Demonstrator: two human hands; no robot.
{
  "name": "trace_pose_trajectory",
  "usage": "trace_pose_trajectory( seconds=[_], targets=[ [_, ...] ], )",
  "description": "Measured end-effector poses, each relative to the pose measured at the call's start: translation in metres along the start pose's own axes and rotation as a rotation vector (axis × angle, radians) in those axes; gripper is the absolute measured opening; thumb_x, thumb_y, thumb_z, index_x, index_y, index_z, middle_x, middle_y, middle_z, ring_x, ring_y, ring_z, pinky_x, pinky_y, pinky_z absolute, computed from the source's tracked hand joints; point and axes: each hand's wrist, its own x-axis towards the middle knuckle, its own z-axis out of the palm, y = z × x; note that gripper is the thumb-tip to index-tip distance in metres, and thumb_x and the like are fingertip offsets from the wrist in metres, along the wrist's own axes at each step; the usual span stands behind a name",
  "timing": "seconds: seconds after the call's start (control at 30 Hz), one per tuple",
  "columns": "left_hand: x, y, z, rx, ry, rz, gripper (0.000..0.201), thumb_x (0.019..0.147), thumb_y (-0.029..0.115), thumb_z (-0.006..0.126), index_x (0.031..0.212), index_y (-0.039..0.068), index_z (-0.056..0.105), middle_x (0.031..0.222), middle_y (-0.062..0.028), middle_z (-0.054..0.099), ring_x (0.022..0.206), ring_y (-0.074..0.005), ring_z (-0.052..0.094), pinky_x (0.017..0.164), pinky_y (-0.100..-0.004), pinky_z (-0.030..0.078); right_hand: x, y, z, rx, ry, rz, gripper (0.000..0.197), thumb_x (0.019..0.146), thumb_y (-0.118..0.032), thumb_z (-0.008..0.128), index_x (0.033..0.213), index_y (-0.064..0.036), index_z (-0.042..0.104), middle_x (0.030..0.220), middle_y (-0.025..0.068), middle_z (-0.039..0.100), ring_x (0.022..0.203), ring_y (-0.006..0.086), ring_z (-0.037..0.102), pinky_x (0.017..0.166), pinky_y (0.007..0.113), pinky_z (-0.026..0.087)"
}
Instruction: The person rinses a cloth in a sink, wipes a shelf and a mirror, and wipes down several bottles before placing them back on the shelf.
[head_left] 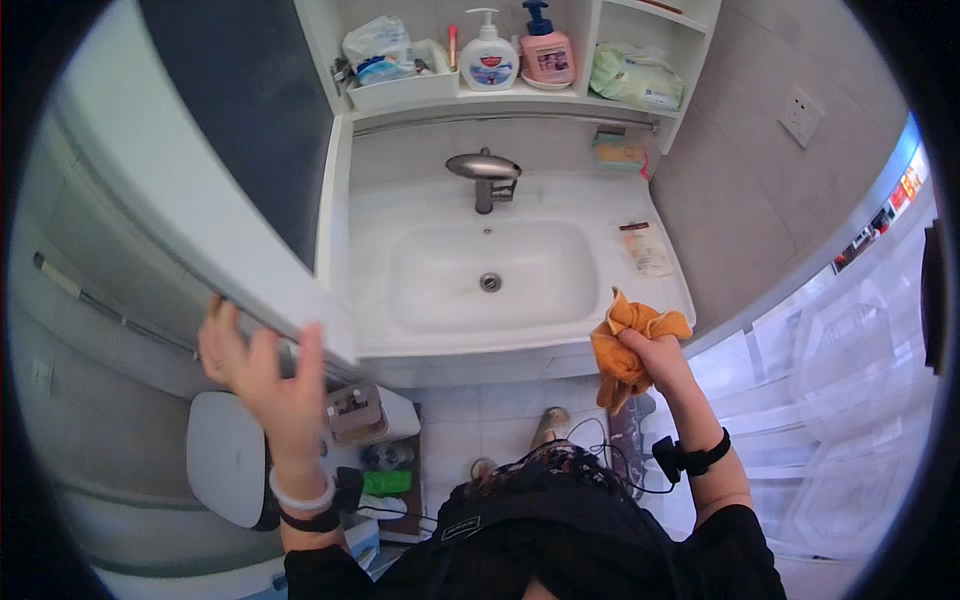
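My right hand [652,358] is closed around a bunched orange cloth [618,345], held beside the sink's front right corner. On the left, my left hand [262,365] is raised with its fingers apart. Its fingertips are at the lower edge of a white cabinet door [215,240], which stands swung out and has a dark panel on its face. Whether they touch that edge I cannot tell, as the hand is slightly blurred. Between my hands lies the white sink [440,310], with a grey metal faucet [484,185] at its back.
Above the sink, a shelf holds a white pump bottle [490,60], a pink pump bottle [547,58], a white tray [405,92] and a green wipes pack [635,78]. A small packet [646,250] lies on the right rim. Below left stand a bin [372,415] and a toilet lid [228,460].
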Motion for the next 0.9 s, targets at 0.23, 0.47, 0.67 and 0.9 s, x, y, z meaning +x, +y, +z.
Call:
trace_pose_trajectory(
  seconds=[0.23,0.47,0.67,0.9],
  targets=[
    [0.049,0.118,0.083,-0.394,-0.169,0.223,0.034,0.067,0.029,0.071,0.091,0.007,0.063,0.129,-0.0163,0.041,0.122,-0.0347,0.031,0.100,-0.0484,0.012,0.036,-0.018,-0.032,0.040,0.050,-0.033,0.030,0.079,-0.012,0.060,0.104,0.0039,0.055,0.095,0.0068,0.060,0.083,0.0140,0.058,0.072,0.027,0.048],
    [0.105,0.190,0.208,-0.314,-0.325,0.388,0.065,0.069,0.026,0.069,0.126,0.010,0.043,0.139,-0.0113,0.031,0.126,-0.0372,0.026,0.098,-0.0534,0.015,0.112,-0.010,-0.050,0.012,-0.059,-0.081,0.033,0.078,-0.014,0.056,0.107,0.0020,0.055,0.098,0.0081,0.061,0.087,0.0161,0.058,0.076,0.029,0.047],
    [0.145,0.215,0.281,-0.066,-0.340,0.410,0.072,0.070,0.024,0.068,0.132,0.009,0.034,0.139,-0.0133,0.029,0.129,-0.0385,0.020,0.099,-0.0575,0.012,0.183,-0.006,-0.045,-0.213,-0.227,-0.027,0.038,0.077,-0.019,0.055,0.109,0.0011,0.054,0.101,0.0128,0.060,0.092,0.0202,0.057,0.079,0.031,0.045],
    [0.181,0.233,0.318,0.030,-0.305,0.410,0.075,0.069,0.025,0.068,0.133,0.008,0.032,0.139,-0.0132,0.028,0.129,-0.0386,0.020,0.100,-0.0587,0.010,0.240,0.033,-0.031,-0.057,-0.373,-0.018,0.036,0.076,-0.012,0.054,0.110,0.0014,0.051,0.099,0.0091,0.058,0.089,0.0178,0.056,0.077,0.029,0.045]
  ],
)
